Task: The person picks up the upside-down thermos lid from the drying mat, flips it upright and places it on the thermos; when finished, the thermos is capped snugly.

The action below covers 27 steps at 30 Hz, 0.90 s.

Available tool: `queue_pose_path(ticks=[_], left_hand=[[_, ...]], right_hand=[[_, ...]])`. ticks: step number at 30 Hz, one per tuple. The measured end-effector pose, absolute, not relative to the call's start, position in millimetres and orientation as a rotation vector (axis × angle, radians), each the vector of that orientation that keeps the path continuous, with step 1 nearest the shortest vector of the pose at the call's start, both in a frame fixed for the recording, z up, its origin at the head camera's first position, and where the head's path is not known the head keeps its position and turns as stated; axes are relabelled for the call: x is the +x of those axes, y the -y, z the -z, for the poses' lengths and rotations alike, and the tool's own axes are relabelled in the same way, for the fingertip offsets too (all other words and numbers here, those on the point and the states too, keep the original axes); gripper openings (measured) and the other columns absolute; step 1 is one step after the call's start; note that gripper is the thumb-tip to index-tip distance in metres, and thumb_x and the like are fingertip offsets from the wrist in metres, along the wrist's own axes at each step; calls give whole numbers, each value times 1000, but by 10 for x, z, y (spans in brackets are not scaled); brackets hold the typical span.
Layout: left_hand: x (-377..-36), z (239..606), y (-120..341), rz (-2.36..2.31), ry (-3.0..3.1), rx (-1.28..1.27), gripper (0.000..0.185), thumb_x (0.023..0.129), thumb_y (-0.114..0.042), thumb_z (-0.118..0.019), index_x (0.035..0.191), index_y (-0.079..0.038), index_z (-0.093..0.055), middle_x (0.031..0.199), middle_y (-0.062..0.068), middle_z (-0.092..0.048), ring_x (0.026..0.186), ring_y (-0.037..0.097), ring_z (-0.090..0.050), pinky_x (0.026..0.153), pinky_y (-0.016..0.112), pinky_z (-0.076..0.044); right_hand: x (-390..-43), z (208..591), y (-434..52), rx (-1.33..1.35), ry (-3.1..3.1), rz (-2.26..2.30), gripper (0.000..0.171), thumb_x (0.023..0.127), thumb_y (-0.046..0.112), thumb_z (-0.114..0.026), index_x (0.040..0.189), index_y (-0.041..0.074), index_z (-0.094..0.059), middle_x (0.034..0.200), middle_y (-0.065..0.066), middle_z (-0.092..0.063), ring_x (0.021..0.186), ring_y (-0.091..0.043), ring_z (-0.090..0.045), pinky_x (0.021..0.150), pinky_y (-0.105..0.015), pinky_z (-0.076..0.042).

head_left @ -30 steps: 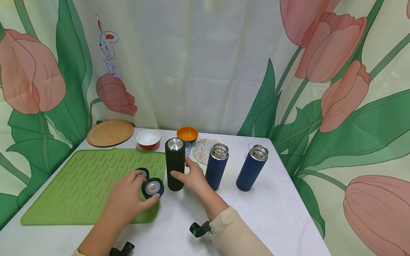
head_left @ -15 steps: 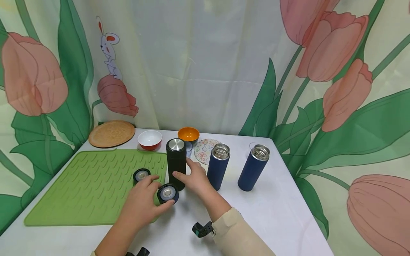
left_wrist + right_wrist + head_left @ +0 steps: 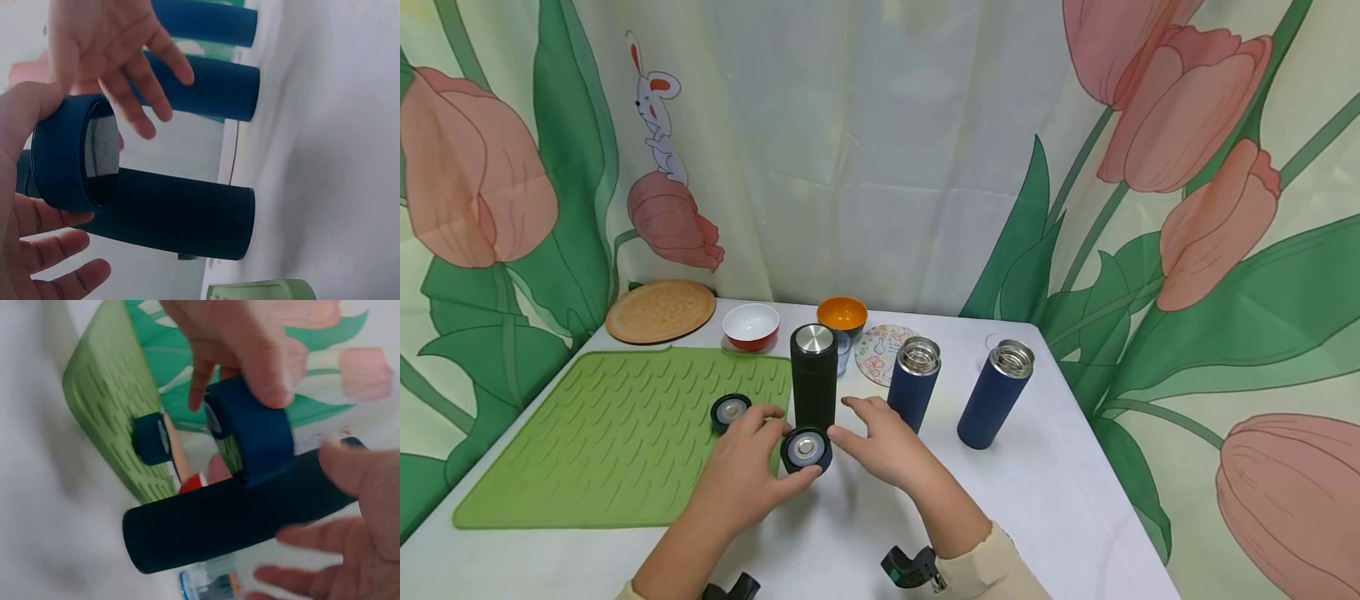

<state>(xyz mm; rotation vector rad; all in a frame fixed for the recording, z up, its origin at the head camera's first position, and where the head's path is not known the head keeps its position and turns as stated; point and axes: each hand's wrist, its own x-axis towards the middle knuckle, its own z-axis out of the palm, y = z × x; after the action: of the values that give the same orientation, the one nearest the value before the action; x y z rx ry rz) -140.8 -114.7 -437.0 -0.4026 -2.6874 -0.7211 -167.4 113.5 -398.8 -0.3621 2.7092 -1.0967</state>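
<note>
From the head view, the left hand [image 3: 741, 467] holds a dark blue lid [image 3: 806, 449] with its fingers curled around it, just in front of the closed black bottle [image 3: 813, 377] on the white table [image 3: 1037, 500]. The right hand [image 3: 883, 442] is beside the lid with its fingers spread and straight, holding nothing. A second lid [image 3: 731, 411] lies on the green mat [image 3: 602, 433], and two open blue bottles [image 3: 913, 387] stand to the right. In the left wrist view, the lid [image 3: 69, 153] sits between thumb and fingers. In the right wrist view, the lid [image 3: 253, 428] is very near the black bottle [image 3: 231, 519]. I think a careless move could knock this tall bottle over, or the lid could slip.
</note>
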Motion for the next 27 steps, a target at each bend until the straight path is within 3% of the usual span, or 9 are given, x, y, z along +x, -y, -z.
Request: queue_pose_path(ticks=[7, 13, 27], left_hand=[[-1391, 4380, 1144, 834, 2708, -503, 61, 79, -67, -85, 114, -18, -77, 143, 6, -61, 124, 30, -63, 101, 57, -56], [-1381, 4385, 1125, 907, 2677, -592, 63, 77, -71, -84, 118, -24, -76, 147, 3, -57, 119, 20, -63, 98, 50, -57], [-1349, 4377, 1125, 968, 2626, -625, 69, 76, -68, -86, 126, -22, -74, 149, 4, -55, 126, 26, -63, 103, 55, -56]], right_hand=[[-1506, 3981, -1283, -594, -2628, 1051, 75, 87, 47, -87, 152, 24, -59, 150, -3, -57, 141, -27, -54, 113, -56, -50], [-1480, 4043, -1299, -649, -2611, 1167, 66, 86, 36, -90, 146, 23, -66, 141, 4, -62, 135, -24, -58, 109, -52, -52], [-1452, 4195, -1304, -705, -2731, 1250, 67, 81, 32, -94, 142, 36, -67, 139, 13, -60, 134, -15, -57, 112, -51, -52]])
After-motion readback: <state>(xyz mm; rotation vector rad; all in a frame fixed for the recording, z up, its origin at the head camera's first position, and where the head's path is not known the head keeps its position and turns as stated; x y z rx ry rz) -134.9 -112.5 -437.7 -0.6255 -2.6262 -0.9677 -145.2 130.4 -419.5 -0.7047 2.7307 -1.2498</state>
